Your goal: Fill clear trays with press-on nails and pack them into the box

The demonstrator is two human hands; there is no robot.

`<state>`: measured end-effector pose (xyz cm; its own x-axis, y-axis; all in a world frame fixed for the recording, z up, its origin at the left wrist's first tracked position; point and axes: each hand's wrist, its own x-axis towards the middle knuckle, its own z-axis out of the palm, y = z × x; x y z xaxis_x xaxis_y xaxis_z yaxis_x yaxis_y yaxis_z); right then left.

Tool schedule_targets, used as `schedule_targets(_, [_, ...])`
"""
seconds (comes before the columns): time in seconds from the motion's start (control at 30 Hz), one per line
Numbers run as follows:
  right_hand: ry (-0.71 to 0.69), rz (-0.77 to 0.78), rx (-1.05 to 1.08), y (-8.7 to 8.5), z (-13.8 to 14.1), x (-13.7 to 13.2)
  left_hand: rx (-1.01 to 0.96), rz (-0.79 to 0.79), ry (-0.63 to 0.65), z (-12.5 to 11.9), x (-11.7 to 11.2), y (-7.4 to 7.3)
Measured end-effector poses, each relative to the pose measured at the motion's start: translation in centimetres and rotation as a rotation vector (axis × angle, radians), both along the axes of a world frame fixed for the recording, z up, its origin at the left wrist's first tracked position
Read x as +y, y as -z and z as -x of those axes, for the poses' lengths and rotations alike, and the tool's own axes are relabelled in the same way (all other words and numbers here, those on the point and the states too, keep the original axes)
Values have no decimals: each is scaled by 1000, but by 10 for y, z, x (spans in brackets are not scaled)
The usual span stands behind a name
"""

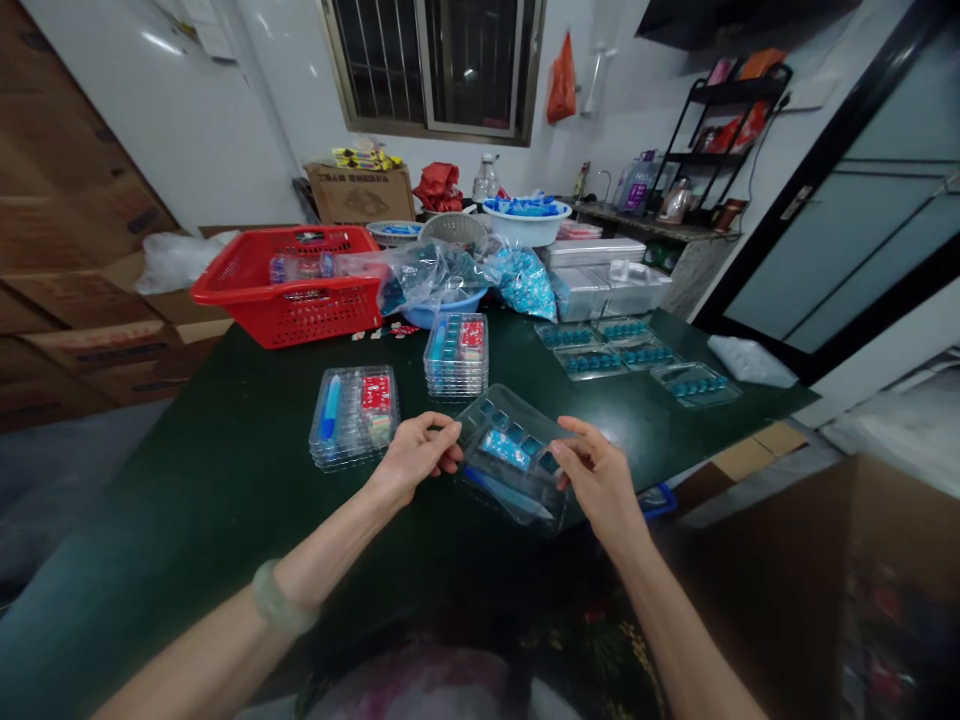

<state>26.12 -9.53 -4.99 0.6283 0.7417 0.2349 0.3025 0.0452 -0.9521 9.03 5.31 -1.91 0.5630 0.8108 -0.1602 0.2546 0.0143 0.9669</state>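
Between my two hands is a clear plastic tray (480, 497), tilted above the green table. In it lie a blue pen (510, 495), a blue patterned packet (505, 449) and a row of small dark teal pieces. My left hand (422, 448) pinches the tray's left edge. My right hand (595, 470) has its thumb and fingers closed at the right edge, by the teal pieces. Just left of my left hand sits a stack of filled trays (352, 415) with a blue pen and a red packet on top. Behind it stands another such stack (456, 355).
A red basket (300, 310) stands at the back left of the green table (247, 480). Clear trays with teal pieces (611, 350) lie at the right. Behind are a bag of blue packets (525, 280), a basin of blue pens (527, 228) and stacked clear trays (592, 285).
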Motion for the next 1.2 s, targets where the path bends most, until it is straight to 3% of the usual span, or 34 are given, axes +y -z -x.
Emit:
schedule_targets(0.17, [55,71,-135,31,-15,5,76,13,27,-3,-8,17])
schedule_targets(0.33, [98,124,-249,39,-18,4,81,12,30,-2,-12,29])
schedule_targets(0.53, [116,130,-281,47,-21,6,36,22,8,0,-16,26])
schedule_targets(0.63, [110,100,-260,40,-20,3,-13,28,-15,-1,-18,21])
schedule_targets(0.8, [188,-11,-257,13,-3,-1,-153,59,-77,-11,-16,10])
schedule_targets(0.93, [294,-155,-672,-5,17,6,-278,236,-65,-30,-19,2])
schedule_targets(1.03, [233,-157,-1023,-13,33,13,-439,502,-17,-42,-26,-6])
schedule_targets(1.1, [170,-137,-1134,-19,43,15,-526,614,-9,-48,-29,-10])
schedule_targets(1.2, [106,-139,-1142,-28,51,10,-597,701,-10,-49,-26,-12])
